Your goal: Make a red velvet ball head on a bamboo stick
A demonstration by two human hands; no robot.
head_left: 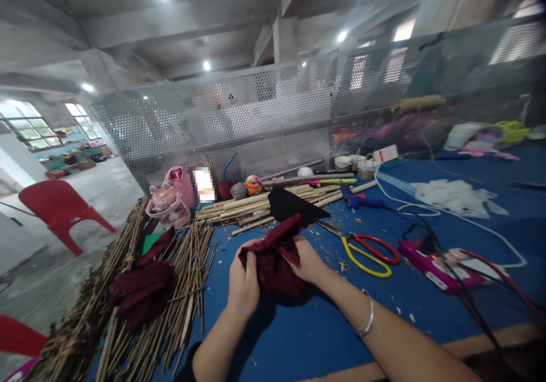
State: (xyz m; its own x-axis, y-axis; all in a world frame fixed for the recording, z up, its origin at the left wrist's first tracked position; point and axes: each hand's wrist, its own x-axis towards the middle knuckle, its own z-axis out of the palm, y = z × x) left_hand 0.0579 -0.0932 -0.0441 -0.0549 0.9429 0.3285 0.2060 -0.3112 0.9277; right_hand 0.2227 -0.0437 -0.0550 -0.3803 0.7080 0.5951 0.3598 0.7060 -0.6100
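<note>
Both hands on one item: a crumpled dark-red woven cloth bundle (279,271), positioned above the near-middle part of the blue-topped worktable (294,345). Left hand (243,274) grasps its left edge, thumb laid along the near face, fingers mostly behind the fabric. Right hand (307,261) pinches the right side; fingertips partly covered by folds (exact finger spacing cannot be told). Neither grip is released. A fold of the cloth rises above and between the hands.

Beyond the bundle: flat black fabric piece (292,204), lying over pale wooden sticks (232,204). Right of the right hand, apart from it: scissors with one red and one yellow handle (347,240). Left: second dark-red cloth (143,288), resting on thin brown twigs (191,285).
</note>
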